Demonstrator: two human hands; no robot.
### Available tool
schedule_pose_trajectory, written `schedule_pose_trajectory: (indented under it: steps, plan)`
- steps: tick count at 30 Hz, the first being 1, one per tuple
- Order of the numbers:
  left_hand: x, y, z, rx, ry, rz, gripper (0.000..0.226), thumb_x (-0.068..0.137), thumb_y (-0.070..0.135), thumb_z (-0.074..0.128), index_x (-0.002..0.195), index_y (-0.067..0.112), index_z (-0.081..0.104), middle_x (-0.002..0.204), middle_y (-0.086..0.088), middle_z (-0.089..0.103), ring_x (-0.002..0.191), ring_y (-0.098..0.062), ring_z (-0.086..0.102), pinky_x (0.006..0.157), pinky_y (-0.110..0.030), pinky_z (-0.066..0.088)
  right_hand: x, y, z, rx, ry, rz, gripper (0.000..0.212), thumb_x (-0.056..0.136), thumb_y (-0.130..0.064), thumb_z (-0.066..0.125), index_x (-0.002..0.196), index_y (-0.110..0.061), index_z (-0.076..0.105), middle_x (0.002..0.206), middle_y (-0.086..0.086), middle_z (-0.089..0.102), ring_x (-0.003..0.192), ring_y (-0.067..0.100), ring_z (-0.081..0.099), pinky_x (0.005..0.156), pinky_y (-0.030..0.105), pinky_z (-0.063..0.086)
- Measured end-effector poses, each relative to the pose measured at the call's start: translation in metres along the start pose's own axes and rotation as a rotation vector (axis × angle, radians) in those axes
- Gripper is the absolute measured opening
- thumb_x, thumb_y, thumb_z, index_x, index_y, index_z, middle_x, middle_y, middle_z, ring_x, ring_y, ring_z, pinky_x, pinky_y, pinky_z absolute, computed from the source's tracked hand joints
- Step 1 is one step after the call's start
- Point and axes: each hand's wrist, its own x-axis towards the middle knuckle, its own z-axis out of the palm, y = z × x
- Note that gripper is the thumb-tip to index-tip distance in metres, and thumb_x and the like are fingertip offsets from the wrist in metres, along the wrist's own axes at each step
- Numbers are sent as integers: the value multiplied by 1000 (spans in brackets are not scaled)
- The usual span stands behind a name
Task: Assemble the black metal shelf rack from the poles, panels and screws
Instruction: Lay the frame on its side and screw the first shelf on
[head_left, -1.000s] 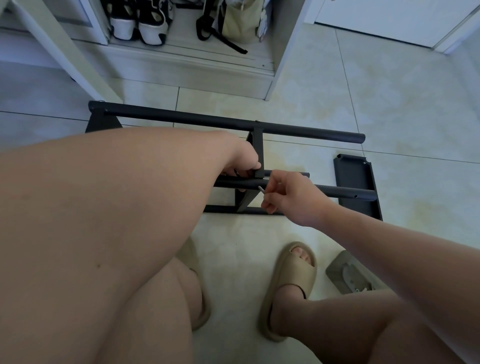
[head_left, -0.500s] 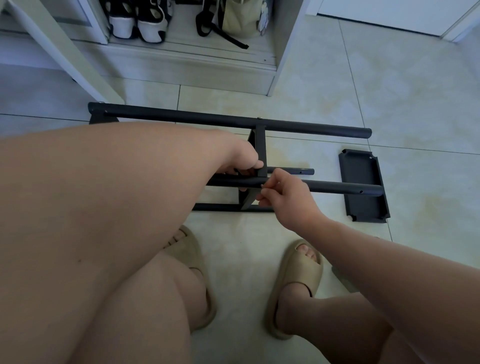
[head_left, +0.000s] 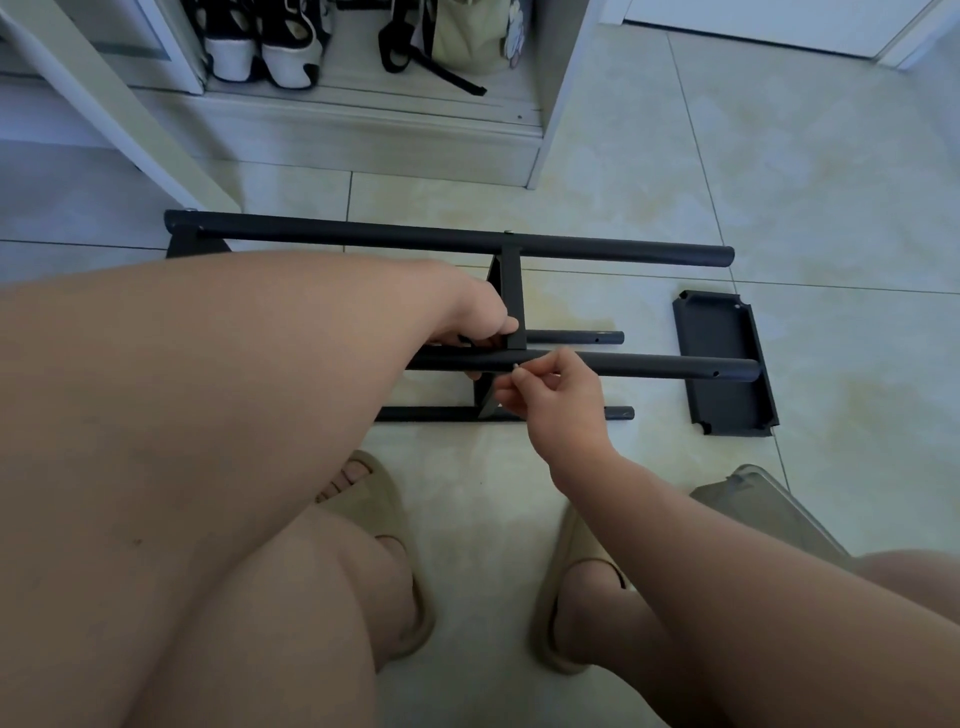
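Note:
The black rack lies on its side on the tiled floor, with a long far pole (head_left: 467, 243) and a nearer raised pole (head_left: 665, 366). A black middle panel (head_left: 511, 291) joins them on edge. My left hand (head_left: 480, 322) grips the near pole and the panel where they meet. My right hand (head_left: 556, 395) pinches a small silver screw (head_left: 515, 367) against the near pole at that joint. Two shorter poles (head_left: 576, 338) (head_left: 441, 414) lie lower down. A loose black panel (head_left: 724, 364) lies flat on the floor to the right.
A white cabinet (head_left: 363, 140) with shoes and a bag stands behind the rack. A white slanted board (head_left: 119, 109) leans at the left. My feet in beige slippers (head_left: 395, 519) are close below the rack. A grey object (head_left: 763, 504) lies at the right.
My right hand has brought the screw from just off the pole up against the joint. The view has shifted slightly; my left hand keeps its hold.

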Motion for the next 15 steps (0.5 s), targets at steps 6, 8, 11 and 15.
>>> schedule_pose_trajectory:
  steps: [6,8,11,15]
  plan:
    - [-1,-2,2,-38,38,15,47,107,44,38,99,10,69,75,-2,73,60,-15,61,69,-30,42,3,-1,5,181,29,98,20,101,0,54,84,-8,50,59,-1,71,55,8,67,68,27,63]
    - [-2,-2,3,-69,37,13,45,107,44,39,99,11,69,72,-1,73,61,-15,62,69,-30,43,5,-1,5,108,24,74,20,101,0,55,84,-9,50,60,-1,71,56,8,68,70,30,62]
    - [-4,-4,5,-168,7,16,43,107,41,40,99,10,68,79,-1,74,77,-17,69,81,-32,51,7,0,4,-17,35,35,18,99,-3,59,84,-10,52,67,2,73,57,10,69,66,29,61]
    - [-6,-3,5,-202,1,14,39,106,41,41,103,12,68,85,3,75,87,-14,70,85,-31,50,16,-6,-5,-269,95,1,23,91,-19,73,86,-19,50,83,3,74,76,21,73,64,31,57]
